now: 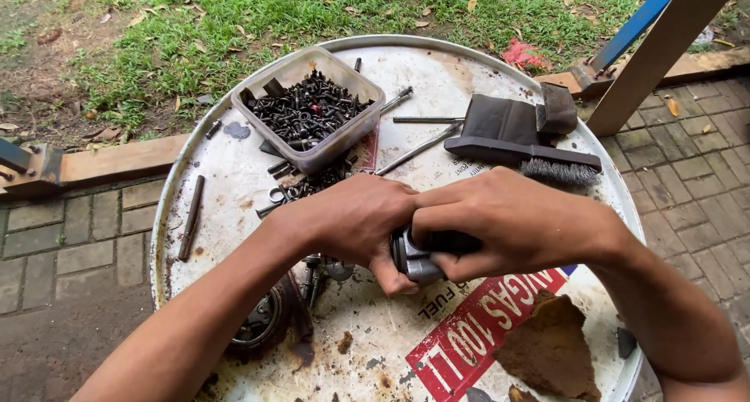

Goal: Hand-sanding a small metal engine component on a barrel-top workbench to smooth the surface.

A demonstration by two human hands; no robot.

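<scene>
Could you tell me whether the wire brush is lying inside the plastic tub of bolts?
No, the wire brush lies on the white drum top, to the right of the plastic tub and apart from it.

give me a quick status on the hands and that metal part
Left hand and right hand both shut on grey metal cylinder. Held above drum top. Nothing in the way.

Open drum top (pixel 437 82) is seen between the tub of bolts (pixel 308 109) and the wire brush (pixel 522 152), crossed only by thin rods (pixel 418 149). The left edge is barred by a rusty pin (pixel 191 218). Near right, passage is blocked by a brown rag (pixel 551 347); loose bolts (pixel 301 187) are crowded behind the left hand (pixel 355 222).
</scene>
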